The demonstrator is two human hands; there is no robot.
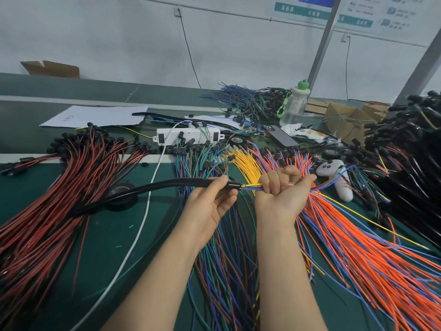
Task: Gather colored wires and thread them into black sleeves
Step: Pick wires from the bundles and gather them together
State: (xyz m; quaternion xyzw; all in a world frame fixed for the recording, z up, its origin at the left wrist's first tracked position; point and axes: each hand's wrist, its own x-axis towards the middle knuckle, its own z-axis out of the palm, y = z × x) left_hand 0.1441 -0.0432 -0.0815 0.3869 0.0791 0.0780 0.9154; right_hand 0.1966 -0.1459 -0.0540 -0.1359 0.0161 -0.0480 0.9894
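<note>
Hands are both up over the near middle of the green surface (107, 240), palms turned back toward the person. Left hand (210, 204) has the open end of the black sleeve (167, 183), thumb on top and fingers (229, 195) curled under, clamped on it. Right hand (281, 189) is a fist, its fingers wrapped tight round a thin bundle of colored wires (250, 186), just beside the sleeve's mouth. The bundle runs straight into that mouth, with yellow, green and blue showing in the gap between the hands. The sleeve trails off toward the left edge, over a roll of black tape (121, 204). Clear bottle (293, 106) with a green cap stands near the far edge, and a cardboard box (51, 68) sits at the far left corner. Can't tell what's in either.
</note>
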